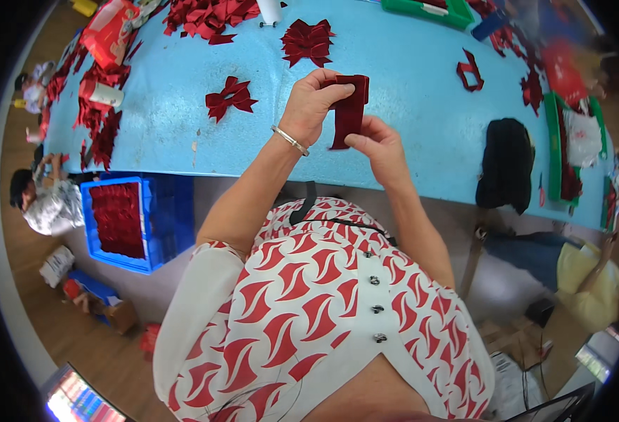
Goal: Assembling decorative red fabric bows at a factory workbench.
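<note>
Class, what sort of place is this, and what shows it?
Probably a bow-making workshop: a strip of dark red velvety ribbon is held over a long light-blue worktable, looped bows of the same dark red lie on it, and a blue plastic crate nearby holds more dark red material.

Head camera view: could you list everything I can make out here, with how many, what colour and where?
Ribbon strip: one, dark red, between both hands
Table: one, light blue, beneath them
Single bow: one, red, left of hands
Bow pile: one, red, beyond hands
Ribbon loop: one, red, right
Loose ribbon pieces: uncountable, red, far and left
Blue crate: at least one, lower left, holding red pieces
Green trays: at least two, far edge and right
Dark bundle: one, black, right
Other people: several, blurred edges
Left hand: one, upper ribbon end
Right hand: one, lower end
</note>
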`<action>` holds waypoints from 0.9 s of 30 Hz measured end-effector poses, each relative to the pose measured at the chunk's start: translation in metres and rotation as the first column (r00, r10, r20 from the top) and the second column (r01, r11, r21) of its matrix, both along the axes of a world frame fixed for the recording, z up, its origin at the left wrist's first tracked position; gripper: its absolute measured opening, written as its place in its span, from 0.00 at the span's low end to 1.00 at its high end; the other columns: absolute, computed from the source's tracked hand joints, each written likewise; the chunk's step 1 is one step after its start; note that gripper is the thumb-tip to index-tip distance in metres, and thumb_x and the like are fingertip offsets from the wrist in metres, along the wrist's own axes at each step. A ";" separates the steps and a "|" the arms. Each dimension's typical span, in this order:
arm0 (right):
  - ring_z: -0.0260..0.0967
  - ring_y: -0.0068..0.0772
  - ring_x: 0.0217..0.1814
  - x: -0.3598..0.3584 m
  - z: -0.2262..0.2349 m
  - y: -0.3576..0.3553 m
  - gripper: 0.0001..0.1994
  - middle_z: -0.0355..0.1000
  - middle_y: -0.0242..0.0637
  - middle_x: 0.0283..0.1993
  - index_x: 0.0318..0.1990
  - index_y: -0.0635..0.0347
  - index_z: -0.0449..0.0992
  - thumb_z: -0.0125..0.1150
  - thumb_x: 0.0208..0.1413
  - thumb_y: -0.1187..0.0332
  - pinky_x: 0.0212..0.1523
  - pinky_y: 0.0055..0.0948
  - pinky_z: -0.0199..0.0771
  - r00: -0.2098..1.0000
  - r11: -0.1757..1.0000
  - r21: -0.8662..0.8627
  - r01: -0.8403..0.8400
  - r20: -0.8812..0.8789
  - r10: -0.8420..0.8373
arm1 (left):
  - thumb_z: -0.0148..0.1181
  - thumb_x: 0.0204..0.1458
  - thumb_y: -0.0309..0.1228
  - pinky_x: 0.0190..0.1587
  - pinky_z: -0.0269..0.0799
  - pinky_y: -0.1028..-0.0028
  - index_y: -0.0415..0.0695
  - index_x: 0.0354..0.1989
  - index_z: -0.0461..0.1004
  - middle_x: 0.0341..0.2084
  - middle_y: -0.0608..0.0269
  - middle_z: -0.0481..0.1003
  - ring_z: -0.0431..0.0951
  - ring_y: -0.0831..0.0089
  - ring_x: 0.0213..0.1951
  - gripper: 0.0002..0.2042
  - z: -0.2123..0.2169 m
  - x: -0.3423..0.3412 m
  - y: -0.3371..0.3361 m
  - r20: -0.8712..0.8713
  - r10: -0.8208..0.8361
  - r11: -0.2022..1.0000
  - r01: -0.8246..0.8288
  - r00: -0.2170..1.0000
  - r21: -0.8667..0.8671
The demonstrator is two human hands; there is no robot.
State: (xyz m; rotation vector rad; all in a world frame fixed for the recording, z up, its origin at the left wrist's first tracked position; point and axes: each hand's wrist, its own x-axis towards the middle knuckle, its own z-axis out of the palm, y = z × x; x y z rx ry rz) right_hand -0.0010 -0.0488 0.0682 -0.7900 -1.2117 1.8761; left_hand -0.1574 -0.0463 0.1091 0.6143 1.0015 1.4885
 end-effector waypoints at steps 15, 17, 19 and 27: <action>0.65 0.23 0.34 -0.009 0.014 -0.024 0.06 0.69 0.32 0.32 0.31 0.63 0.74 0.58 0.43 0.79 0.36 0.21 0.64 0.952 0.844 0.522 -0.124 0.304 -0.048 | 0.57 0.45 0.22 0.37 0.70 0.75 0.42 0.31 0.70 0.28 0.65 0.73 0.72 0.77 0.31 0.05 -0.009 -0.033 -0.015 0.202 -0.001 0.992 0.026 0.979 -0.124; 0.65 0.25 0.36 -0.011 0.020 -0.023 0.07 0.69 0.33 0.33 0.31 0.62 0.74 0.59 0.42 0.80 0.37 0.22 0.64 0.938 0.812 0.572 -0.115 0.332 -0.101 | 0.57 0.45 0.23 0.38 0.70 0.74 0.41 0.32 0.69 0.29 0.64 0.73 0.73 0.76 0.31 0.06 -0.012 -0.034 -0.013 0.218 -0.008 0.993 0.033 0.976 -0.112; 0.65 0.26 0.37 -0.011 0.023 -0.019 0.07 0.68 0.33 0.34 0.31 0.62 0.74 0.59 0.41 0.80 0.37 0.22 0.65 0.931 0.794 0.597 -0.112 0.344 -0.127 | 0.58 0.44 0.24 0.38 0.70 0.72 0.41 0.34 0.68 0.30 0.61 0.73 0.74 0.73 0.32 0.09 -0.016 -0.035 -0.011 0.249 -0.018 0.995 0.040 0.968 -0.086; 0.63 0.32 0.43 -0.017 0.039 0.001 0.09 0.70 0.34 0.40 0.30 0.61 0.75 0.62 0.37 0.81 0.39 0.25 0.66 0.904 0.259 0.962 -0.086 0.184 -0.385 | 0.56 0.45 0.23 0.37 0.71 0.75 0.40 0.30 0.69 0.28 0.63 0.72 0.73 0.75 0.33 0.04 -0.014 -0.030 -0.015 0.227 -0.074 0.979 0.113 0.971 -0.168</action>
